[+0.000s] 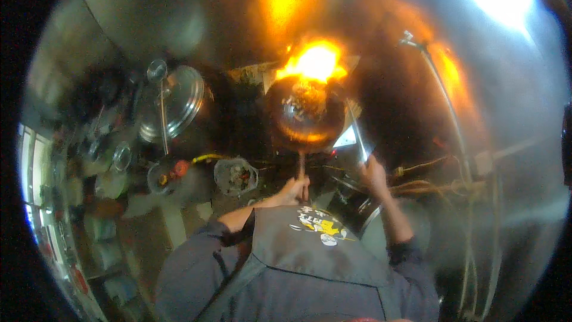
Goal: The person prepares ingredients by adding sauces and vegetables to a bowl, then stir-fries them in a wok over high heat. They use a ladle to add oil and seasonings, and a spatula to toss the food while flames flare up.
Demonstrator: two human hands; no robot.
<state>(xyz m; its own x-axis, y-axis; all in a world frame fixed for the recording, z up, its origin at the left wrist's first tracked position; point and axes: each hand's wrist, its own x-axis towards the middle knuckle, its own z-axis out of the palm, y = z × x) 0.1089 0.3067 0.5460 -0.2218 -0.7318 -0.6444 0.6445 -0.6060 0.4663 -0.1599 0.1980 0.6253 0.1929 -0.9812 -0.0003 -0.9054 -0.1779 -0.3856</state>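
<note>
A dark wok [308,127] is straight in front of me, with chopped food [304,103] inside it. Tall orange flames [317,60] rise at its far rim. My left hand [297,189] is closed around the wok's handle [302,163]. In my right hand [374,174] is the shaft of a long metal utensil [359,136], which points up beside the wok's right side; what kind of head it has, I cannot tell.
A large round metal lid [190,98] and a long-handled ladle [163,112] lie to the left. Nearer stand a bag-lined container of scraps [236,176] and a bowl [161,178]. A metal pipe [444,89] arches at the right, above some hoses [418,185].
</note>
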